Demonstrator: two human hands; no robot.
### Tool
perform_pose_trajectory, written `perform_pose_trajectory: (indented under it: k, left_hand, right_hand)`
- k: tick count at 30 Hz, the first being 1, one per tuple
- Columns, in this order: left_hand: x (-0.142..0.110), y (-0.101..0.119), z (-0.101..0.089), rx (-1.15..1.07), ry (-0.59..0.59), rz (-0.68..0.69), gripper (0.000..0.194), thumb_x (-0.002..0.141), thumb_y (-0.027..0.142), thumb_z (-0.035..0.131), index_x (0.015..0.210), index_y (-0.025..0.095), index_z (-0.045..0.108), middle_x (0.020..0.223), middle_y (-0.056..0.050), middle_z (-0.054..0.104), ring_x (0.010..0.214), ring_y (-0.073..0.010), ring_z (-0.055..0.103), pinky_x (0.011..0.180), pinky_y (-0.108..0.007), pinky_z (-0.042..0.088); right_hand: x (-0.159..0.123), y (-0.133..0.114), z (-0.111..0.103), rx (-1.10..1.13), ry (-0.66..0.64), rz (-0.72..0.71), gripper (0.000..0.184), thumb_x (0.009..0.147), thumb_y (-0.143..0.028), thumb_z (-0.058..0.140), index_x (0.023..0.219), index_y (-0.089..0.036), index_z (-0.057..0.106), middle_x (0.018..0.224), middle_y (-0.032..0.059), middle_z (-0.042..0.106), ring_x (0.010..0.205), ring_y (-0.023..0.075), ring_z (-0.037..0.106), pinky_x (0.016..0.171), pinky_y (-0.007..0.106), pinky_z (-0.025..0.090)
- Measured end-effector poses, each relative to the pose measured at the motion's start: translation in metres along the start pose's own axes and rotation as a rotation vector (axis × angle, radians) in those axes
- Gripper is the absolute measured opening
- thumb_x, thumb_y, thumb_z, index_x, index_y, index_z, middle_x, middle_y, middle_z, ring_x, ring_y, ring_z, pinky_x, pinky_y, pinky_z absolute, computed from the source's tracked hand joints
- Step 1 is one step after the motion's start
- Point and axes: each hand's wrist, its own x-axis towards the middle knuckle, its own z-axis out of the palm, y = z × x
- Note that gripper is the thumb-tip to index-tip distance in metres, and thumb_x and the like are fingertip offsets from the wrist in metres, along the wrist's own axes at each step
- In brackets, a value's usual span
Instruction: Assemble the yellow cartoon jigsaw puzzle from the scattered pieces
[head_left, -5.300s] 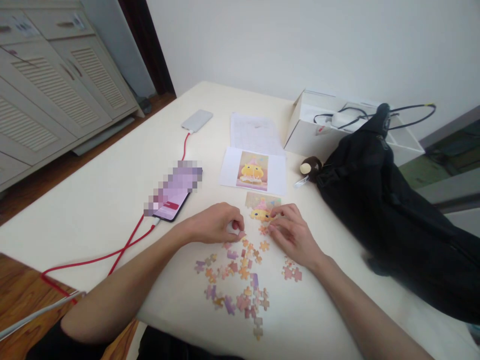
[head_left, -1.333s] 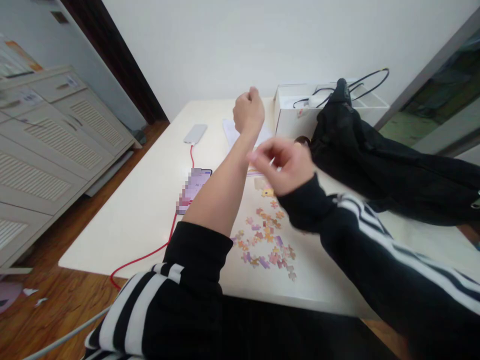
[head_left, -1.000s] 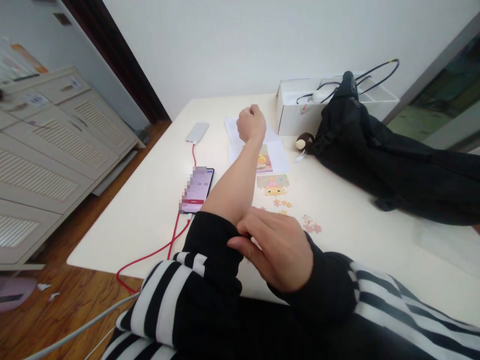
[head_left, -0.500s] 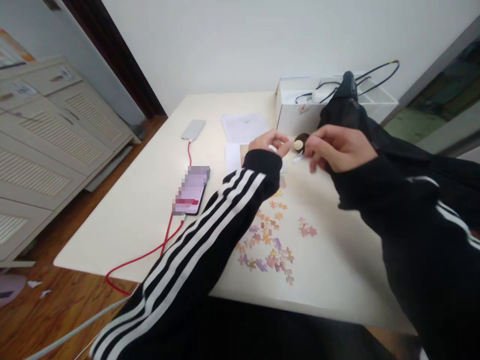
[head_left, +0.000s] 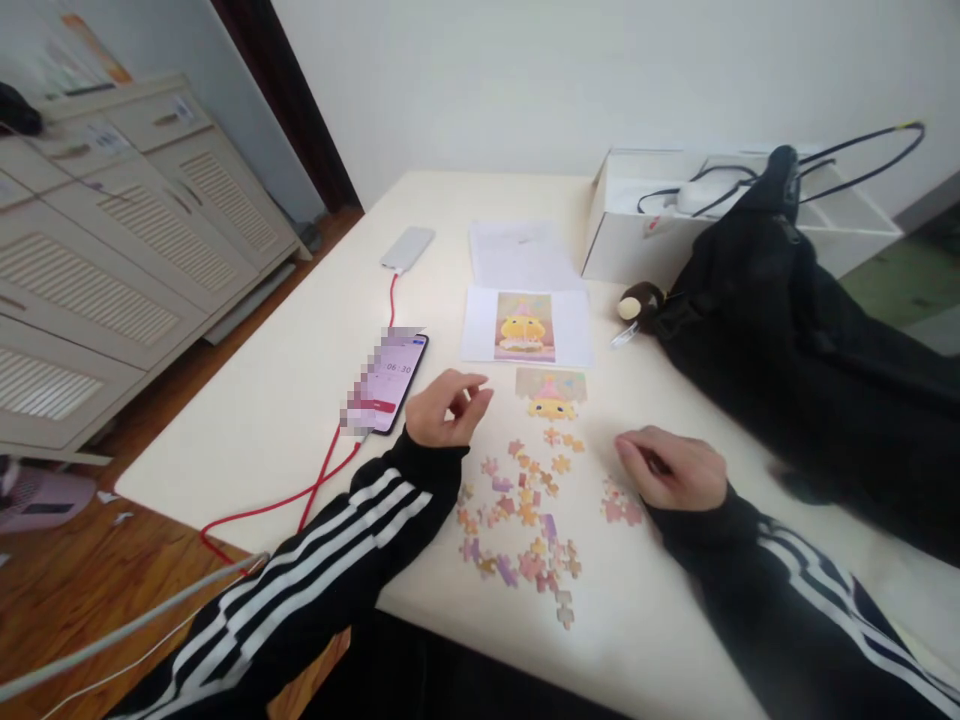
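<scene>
My left hand [head_left: 448, 408] hovers over the table between the phone and the jigsaw pieces, its thumb and bent forefinger apart and nothing seen between them. To the right, my right hand [head_left: 673, 467] is curled into a loose fist beside a small cluster of pink jigsaw pieces [head_left: 621, 502]; no object shows in it. Between the hands lies a joined strip of puzzle [head_left: 551, 393] showing the top of a yellow cartoon figure in a pink hat. Many loose jigsaw pieces [head_left: 529, 510] spread below it. Above it is a printed reference picture [head_left: 524, 328] of the same figure.
A phone [head_left: 394, 385] with a timer on its screen is joined by a red cable [head_left: 300, 495] to a power bank [head_left: 408, 248]. A white box [head_left: 637, 240] with cables and a black bag [head_left: 750, 290] with a round brown charm [head_left: 637, 303] occupy the right side.
Both hands have come back from the far part of the table, the left down and left, the right lower. The picture and puzzle strip are uncovered. The view has shifted left.
</scene>
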Motion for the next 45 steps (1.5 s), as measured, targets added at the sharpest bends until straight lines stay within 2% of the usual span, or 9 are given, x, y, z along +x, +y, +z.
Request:
perform_pose_trajectory:
  k: [5,12,16,18,21,24,27,32,45]
  left_hand:
    - [0.027,0.008,0.028,-0.453,-0.146,-0.449,0.022,0.084,0.032,0.058,0.089,0.011,0.056,0.067,-0.001,0.057,0.042,-0.0052,0.049,0.039,-0.017,0.036]
    - [0.025,0.002,-0.021,-0.938,-0.571,-0.82,0.037,0.08,0.042,0.067,0.084,0.009,0.051,0.059,-0.001,0.06,0.025,-0.0088,0.042,0.023,-0.014,0.02]
    - [0.021,-0.011,-0.018,-0.96,-0.688,-0.868,0.048,0.081,0.058,0.06,0.089,0.011,0.049,0.053,0.001,0.057,0.021,-0.0106,0.035,0.02,-0.017,0.013]
    - [0.015,-0.012,-0.011,-0.672,-0.738,-0.802,0.044,0.083,0.054,0.059,0.084,0.01,0.056,0.051,0.001,0.054,0.026,-0.0103,0.041,0.025,-0.018,0.021]
    - [0.005,-0.012,-0.005,-0.189,-0.801,-0.385,0.028,0.085,0.039,0.058,0.082,0.012,0.065,0.061,-0.001,0.059,0.047,-0.0104,0.053,0.047,-0.022,0.038]
    - [-0.005,-0.012,-0.006,0.117,-0.898,-0.072,0.023,0.089,0.036,0.053,0.095,0.019,0.068,0.077,0.001,0.063,0.063,-0.0132,0.058,0.058,-0.026,0.038]
    - [-0.012,-0.012,-0.006,0.204,-0.919,0.0,0.027,0.093,0.039,0.047,0.104,0.023,0.065,0.083,0.002,0.062,0.068,-0.015,0.06,0.056,-0.027,0.036]
    - [-0.02,-0.013,-0.004,0.225,-0.854,0.093,0.028,0.096,0.033,0.038,0.106,0.027,0.064,0.086,0.004,0.061,0.069,-0.0143,0.062,0.055,-0.027,0.038]
    - [-0.032,0.002,-0.016,0.46,-0.743,0.364,0.022,0.094,0.023,0.042,0.109,0.026,0.058,0.083,0.004,0.058,0.056,-0.0108,0.055,0.039,-0.025,0.024]
  right_hand:
    - [0.012,0.011,0.011,0.046,0.058,0.024,0.004,0.081,-0.015,0.061,0.079,-0.017,0.064,0.057,-0.0021,0.06,0.042,0.0077,0.05,0.043,0.02,0.04]
    - [0.014,0.018,0.014,0.403,0.114,0.58,0.014,0.079,-0.032,0.066,0.077,-0.018,0.064,0.056,-0.0001,0.06,0.04,0.0097,0.05,0.036,0.021,0.037]
    - [0.022,0.027,0.011,0.816,0.085,0.912,0.029,0.081,-0.046,0.065,0.083,-0.017,0.06,0.052,-0.0016,0.059,0.029,0.0089,0.047,0.026,0.018,0.025]
    - [0.022,0.03,0.01,0.829,0.034,0.945,0.032,0.082,-0.049,0.064,0.084,-0.017,0.06,0.046,-0.0044,0.054,0.023,0.0066,0.038,0.024,0.017,0.018]
    - [0.019,0.031,0.012,0.709,-0.08,0.869,0.03,0.078,-0.046,0.067,0.082,-0.017,0.063,0.041,-0.0073,0.046,0.025,0.0051,0.032,0.026,0.018,0.017]
    - [0.014,0.031,0.016,0.597,-0.235,0.66,0.025,0.079,-0.041,0.067,0.08,-0.017,0.064,0.044,-0.0068,0.044,0.034,0.0055,0.034,0.032,0.019,0.024]
    - [0.012,0.033,0.018,0.482,-0.378,0.431,0.019,0.083,-0.034,0.062,0.085,-0.015,0.066,0.047,-0.0054,0.047,0.037,0.0061,0.036,0.037,0.02,0.028]
    - [0.009,0.031,0.018,0.326,-0.384,0.111,0.017,0.086,-0.03,0.059,0.086,-0.017,0.07,0.055,-0.002,0.056,0.042,0.0071,0.044,0.043,0.02,0.034]
    - [0.003,0.022,0.017,0.239,-0.367,-0.022,0.013,0.088,-0.028,0.059,0.087,-0.019,0.069,0.074,0.0051,0.066,0.069,0.0146,0.059,0.062,0.024,0.047]
